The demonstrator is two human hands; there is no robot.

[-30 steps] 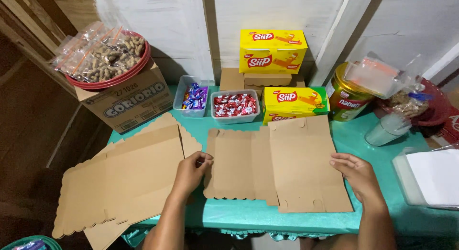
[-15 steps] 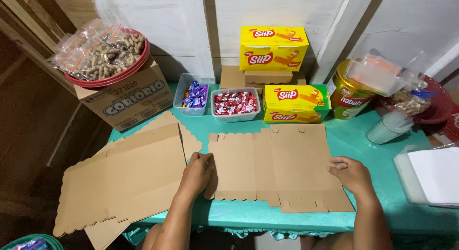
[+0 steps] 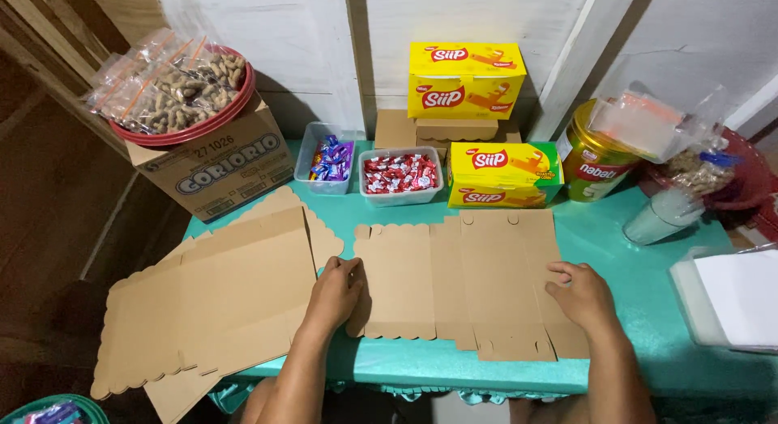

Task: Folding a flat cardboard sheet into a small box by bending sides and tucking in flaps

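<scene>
Left grip [image 3: 334, 290] lies flat, fingers spread, on the left edge of the box blank [image 3: 454, 282]; right grip [image 3: 582, 293] presses palm-down, fingers loosely together, on the blank's right panel. Neither pinches anything. Blank lies unfolded on the teal worktop [image 3: 640, 310], its front tabs close to the near edge.

Head view, containers: clear tub [image 3: 324, 158] holds purple-wrapped sweets; second tub [image 3: 400, 176] holds red-wrapped sweets; red bowl [image 3: 185, 87] on a carton [image 3: 215, 160] holds bagged peanuts; yellow boxes [image 3: 466, 79] are shut; gold tin [image 3: 592, 160] has bags on top.

Edges and room: a stack of blanks [image 3: 207, 298] overhangs the worktop's left and front edge. Bare surface lies right of the right grip, up to a clear tray [image 3: 725, 298].
</scene>
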